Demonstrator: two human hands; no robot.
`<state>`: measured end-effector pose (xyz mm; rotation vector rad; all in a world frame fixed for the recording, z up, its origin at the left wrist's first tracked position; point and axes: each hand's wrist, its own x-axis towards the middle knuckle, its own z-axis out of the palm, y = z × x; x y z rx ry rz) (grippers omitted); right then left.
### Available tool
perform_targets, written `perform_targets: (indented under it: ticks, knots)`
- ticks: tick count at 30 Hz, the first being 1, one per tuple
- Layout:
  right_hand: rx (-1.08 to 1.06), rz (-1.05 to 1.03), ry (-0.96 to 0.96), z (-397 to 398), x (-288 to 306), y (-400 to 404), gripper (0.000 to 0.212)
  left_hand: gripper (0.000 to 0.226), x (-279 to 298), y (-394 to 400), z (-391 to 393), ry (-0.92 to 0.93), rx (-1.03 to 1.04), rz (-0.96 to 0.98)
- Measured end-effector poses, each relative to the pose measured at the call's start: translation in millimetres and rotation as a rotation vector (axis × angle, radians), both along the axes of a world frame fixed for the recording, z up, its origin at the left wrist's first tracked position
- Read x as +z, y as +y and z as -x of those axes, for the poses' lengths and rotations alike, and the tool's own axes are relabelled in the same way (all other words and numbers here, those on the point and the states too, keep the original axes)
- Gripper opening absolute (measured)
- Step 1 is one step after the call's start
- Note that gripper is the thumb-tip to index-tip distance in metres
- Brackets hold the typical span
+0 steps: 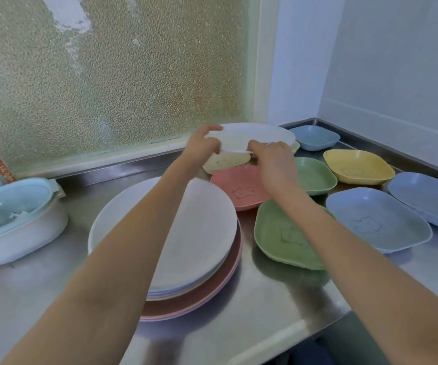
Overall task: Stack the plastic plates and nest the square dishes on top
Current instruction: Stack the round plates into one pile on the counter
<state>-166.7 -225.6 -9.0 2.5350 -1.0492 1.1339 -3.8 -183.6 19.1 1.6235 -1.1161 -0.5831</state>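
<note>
Your left hand (202, 143) and right hand (270, 159), fingers curled on near rim of white plate (254, 135), hold it raised over bench (265, 306); likely bound for plate stack (194, 233). Square dishes (378, 219) wait alongside.

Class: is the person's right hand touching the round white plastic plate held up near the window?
Touching. The head view shows the right hand with fingers curled over the near rim of the round white plastic plate.
</note>
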Motion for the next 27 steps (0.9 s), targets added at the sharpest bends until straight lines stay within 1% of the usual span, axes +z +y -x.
perform_targets:
  ticks: [1,3,4,5,6,7,9,10,13,17,19,23,25,27]
  knots:
    - [0.025,0.033,-0.036,0.0,1.5,13.3,0.017,0.057,5.7,11.3,-6.1,0.167,0.044,0.045]
    - [0.068,0.095,-0.091,-0.1,2.3,43.0,0.017,0.056,17.9,40.9,-21.2,0.467,0.119,0.121]
    - [0.09,0.108,-0.107,0.3,1.7,57.9,0.014,0.055,22.7,56.5,-29.3,0.572,0.146,0.151]
    - [0.118,0.1,-0.124,1.4,1.2,72.9,0.012,0.053,25.7,72.2,-36.8,0.615,0.167,0.163]
    - [0.16,0.088,-0.149,2.9,0.1,87.5,0.013,0.048,28.6,91.7,-41.5,0.569,0.185,0.143]
    - [0.215,0.083,-0.183,4.6,-1.4,102.1,0.019,0.042,29.0,111.2,-46.4,0.458,0.198,0.099]
    - [0.325,0.145,-0.25,8.9,-5.5,132.7,0.033,0.046,20.8,147.4,-57.9,0.253,0.2,0.039]
    - [0.37,0.178,-0.265,10.0,-7.3,147.4,0.035,0.049,14.2,164.2,-63.3,0.217,0.194,0.018]
    - [0.433,0.163,-0.189,11.9,-14.9,176.1,0.03,0.049,-5.7,203.2,-67.7,0.191,0.18,0.005]
    - [0.451,0.035,-0.118,19.4,-25.5,190.3,0.025,0.047,-26.1,219.7,-70.5,0.168,0.197,-0.02]
    - [0.447,-0.019,-0.087,23.5,-29.6,195.5,0.027,0.047,-33.4,222.3,-68.0,0.177,0.196,-0.018]
    - [0.484,-0.113,0.021,33.5,-33.3,199.7,0.037,0.043,-40.5,220.3,-62.8,0.251,0.226,0.061]
    - [0.504,-0.132,0.121,34.0,-37.9,195.7,0.033,0.041,-40.7,218.0,-59.2,0.257,0.281,0.093]
    - [0.513,-0.2,0.201,34.2,-40.8,191.0,0.033,0.038,-42.4,216.0,-55.1,0.245,0.315,0.122]
